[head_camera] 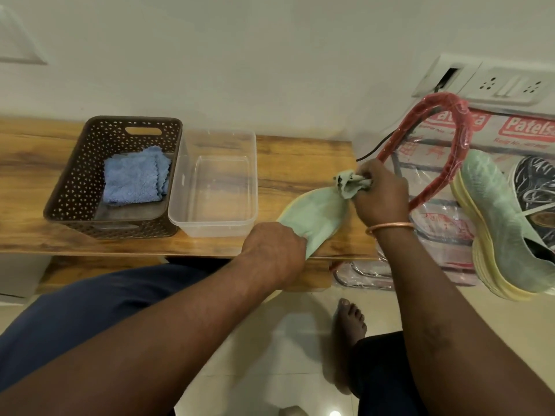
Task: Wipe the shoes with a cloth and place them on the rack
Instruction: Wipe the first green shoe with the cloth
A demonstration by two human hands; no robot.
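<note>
wiping under way: fingers of the right hand [381, 196] pinch a crumpled cloth [350, 186] at a green shoe [312, 217] on the tabletop [300, 157]; left hand [273, 250] grips its end; second shoe [492, 211] sits well apart; racking remains.

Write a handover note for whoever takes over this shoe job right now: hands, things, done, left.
Left hand grips the green shoe at its near end on the bench. Right hand pinches the crumpled cloth against its far end.
The second green shoe lies to the right, beside a black shoe; whether on the rack, cannot tell.
Done: wiping under way. Left: finish wiping, rack this shoe.
</note>
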